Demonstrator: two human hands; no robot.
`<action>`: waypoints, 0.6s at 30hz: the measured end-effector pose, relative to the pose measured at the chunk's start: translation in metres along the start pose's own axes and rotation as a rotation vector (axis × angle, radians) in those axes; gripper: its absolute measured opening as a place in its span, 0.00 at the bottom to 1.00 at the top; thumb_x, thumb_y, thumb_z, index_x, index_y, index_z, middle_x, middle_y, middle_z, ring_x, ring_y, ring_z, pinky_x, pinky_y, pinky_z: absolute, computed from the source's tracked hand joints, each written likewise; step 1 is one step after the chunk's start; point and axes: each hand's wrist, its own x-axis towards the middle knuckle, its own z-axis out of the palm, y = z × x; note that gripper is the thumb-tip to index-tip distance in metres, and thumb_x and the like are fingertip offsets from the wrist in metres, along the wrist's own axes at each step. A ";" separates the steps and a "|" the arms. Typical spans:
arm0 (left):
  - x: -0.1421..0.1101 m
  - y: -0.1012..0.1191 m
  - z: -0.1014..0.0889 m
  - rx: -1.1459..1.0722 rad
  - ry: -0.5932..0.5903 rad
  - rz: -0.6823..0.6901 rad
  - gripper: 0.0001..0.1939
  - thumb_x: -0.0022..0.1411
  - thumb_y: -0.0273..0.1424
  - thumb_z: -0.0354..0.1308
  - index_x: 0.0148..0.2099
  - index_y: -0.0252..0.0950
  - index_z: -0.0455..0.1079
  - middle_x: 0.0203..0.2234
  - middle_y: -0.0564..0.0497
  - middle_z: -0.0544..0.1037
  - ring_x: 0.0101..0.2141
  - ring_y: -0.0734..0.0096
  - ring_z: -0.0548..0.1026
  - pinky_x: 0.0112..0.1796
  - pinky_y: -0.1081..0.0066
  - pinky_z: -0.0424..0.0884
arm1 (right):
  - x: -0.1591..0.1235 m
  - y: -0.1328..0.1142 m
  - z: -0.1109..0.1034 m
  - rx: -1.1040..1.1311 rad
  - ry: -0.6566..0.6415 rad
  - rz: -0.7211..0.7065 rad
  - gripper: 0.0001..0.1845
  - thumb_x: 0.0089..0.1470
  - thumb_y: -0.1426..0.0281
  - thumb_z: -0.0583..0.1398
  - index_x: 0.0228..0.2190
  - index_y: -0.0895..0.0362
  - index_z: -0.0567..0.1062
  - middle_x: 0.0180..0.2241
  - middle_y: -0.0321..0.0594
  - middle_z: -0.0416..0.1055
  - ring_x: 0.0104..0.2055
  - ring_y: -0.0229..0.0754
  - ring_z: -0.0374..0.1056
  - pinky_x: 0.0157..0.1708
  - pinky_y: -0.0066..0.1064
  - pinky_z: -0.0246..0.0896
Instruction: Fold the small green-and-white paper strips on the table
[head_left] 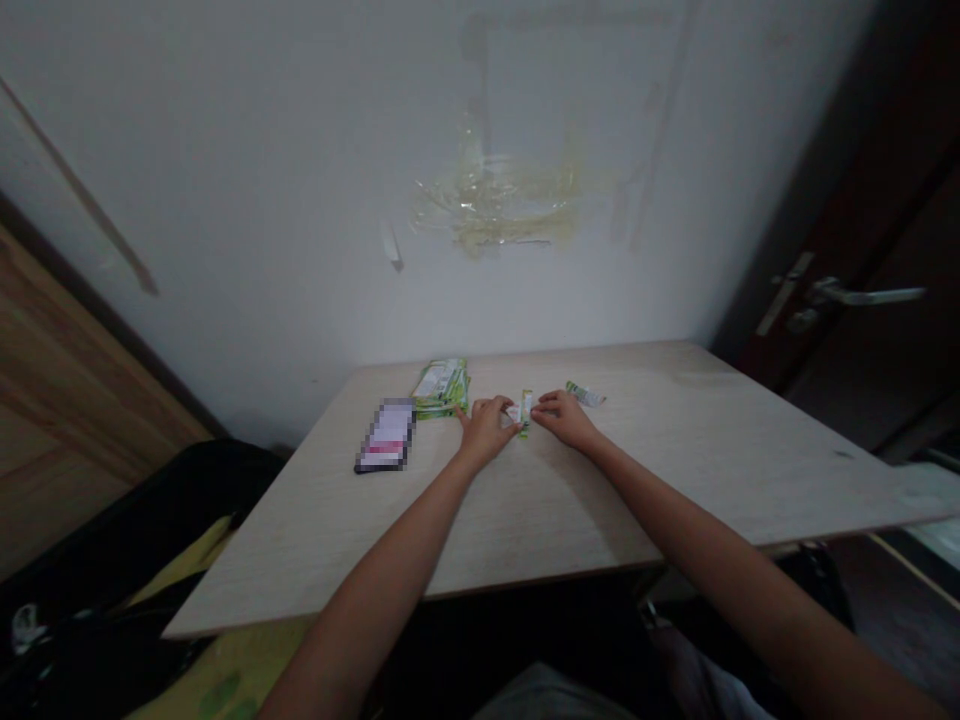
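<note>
A small green-and-white packet [526,402] lies between my two hands on the table, partly hidden by fingers, and looks folded. My left hand [487,428] grips its left side, thumb below and fingers above. At the packet's right edge, the fingertips of my right hand [564,420] are pinched together against it. Just behind my right hand lies a narrow, folded green-and-white packet [585,393]. A loose stack of flat packets [441,382] in the same colours sits to the left, behind my left hand.
A phone [386,437], its screen pixelated, lies left of my left hand. The pale wooden table [525,530] meets a white wall [322,200] bearing old yellowed tape [517,205]. A dark door with a metal handle [874,296] stands at the right.
</note>
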 end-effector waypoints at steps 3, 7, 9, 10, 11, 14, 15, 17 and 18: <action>-0.001 0.001 -0.002 -0.031 0.011 0.015 0.22 0.59 0.41 0.65 0.55 0.47 0.70 0.51 0.48 0.78 0.57 0.53 0.66 0.64 0.40 0.39 | 0.001 0.001 0.002 0.097 0.030 -0.003 0.09 0.55 0.64 0.64 0.35 0.54 0.84 0.43 0.46 0.78 0.49 0.48 0.72 0.56 0.42 0.62; -0.002 0.001 -0.002 -0.048 0.037 0.060 0.20 0.61 0.41 0.63 0.56 0.48 0.71 0.53 0.48 0.77 0.58 0.53 0.66 0.65 0.40 0.36 | 0.003 -0.001 0.002 0.220 0.061 -0.009 0.08 0.53 0.66 0.64 0.31 0.57 0.83 0.38 0.46 0.79 0.46 0.47 0.73 0.52 0.40 0.65; -0.003 0.001 -0.002 -0.060 0.053 0.082 0.19 0.62 0.40 0.62 0.56 0.48 0.71 0.53 0.49 0.77 0.58 0.54 0.66 0.65 0.39 0.35 | 0.004 -0.002 0.001 0.252 0.078 0.009 0.08 0.52 0.67 0.64 0.30 0.57 0.83 0.37 0.45 0.80 0.44 0.48 0.73 0.52 0.40 0.65; -0.003 0.002 -0.002 -0.067 0.058 0.090 0.19 0.63 0.40 0.61 0.55 0.48 0.72 0.53 0.49 0.77 0.58 0.54 0.67 0.65 0.38 0.34 | 0.004 -0.002 0.000 0.262 0.084 0.023 0.08 0.52 0.67 0.64 0.30 0.57 0.82 0.36 0.45 0.80 0.44 0.48 0.74 0.51 0.40 0.65; -0.003 0.002 -0.002 -0.073 0.061 0.093 0.18 0.63 0.40 0.61 0.55 0.48 0.72 0.53 0.49 0.77 0.58 0.54 0.67 0.65 0.38 0.33 | 0.005 -0.002 -0.001 0.269 0.082 0.036 0.08 0.52 0.67 0.64 0.29 0.57 0.82 0.36 0.44 0.80 0.44 0.48 0.74 0.51 0.41 0.66; -0.003 0.003 -0.002 -0.080 0.065 0.090 0.17 0.64 0.40 0.59 0.54 0.47 0.73 0.53 0.49 0.77 0.58 0.54 0.67 0.65 0.39 0.33 | 0.005 -0.002 -0.003 0.285 0.059 0.063 0.10 0.52 0.65 0.62 0.29 0.57 0.82 0.35 0.44 0.80 0.42 0.48 0.74 0.49 0.40 0.66; -0.003 0.004 -0.003 -0.082 0.068 0.090 0.16 0.65 0.40 0.58 0.54 0.47 0.73 0.53 0.49 0.77 0.58 0.54 0.67 0.65 0.39 0.34 | 0.005 -0.002 -0.003 0.290 0.054 0.072 0.10 0.52 0.64 0.62 0.29 0.57 0.82 0.35 0.44 0.80 0.42 0.48 0.74 0.48 0.40 0.66; -0.004 0.005 -0.004 -0.088 0.086 0.096 0.16 0.65 0.40 0.58 0.54 0.47 0.74 0.54 0.48 0.77 0.58 0.54 0.67 0.65 0.39 0.35 | 0.005 -0.001 -0.003 0.303 0.065 0.094 0.12 0.52 0.63 0.62 0.29 0.58 0.82 0.34 0.45 0.80 0.41 0.47 0.74 0.47 0.39 0.66; -0.004 0.006 -0.005 -0.093 0.101 0.103 0.16 0.66 0.40 0.58 0.54 0.47 0.74 0.54 0.48 0.77 0.58 0.54 0.67 0.65 0.40 0.36 | 0.005 -0.001 -0.003 0.309 0.078 0.105 0.12 0.52 0.63 0.62 0.29 0.58 0.82 0.34 0.45 0.80 0.40 0.47 0.74 0.46 0.38 0.66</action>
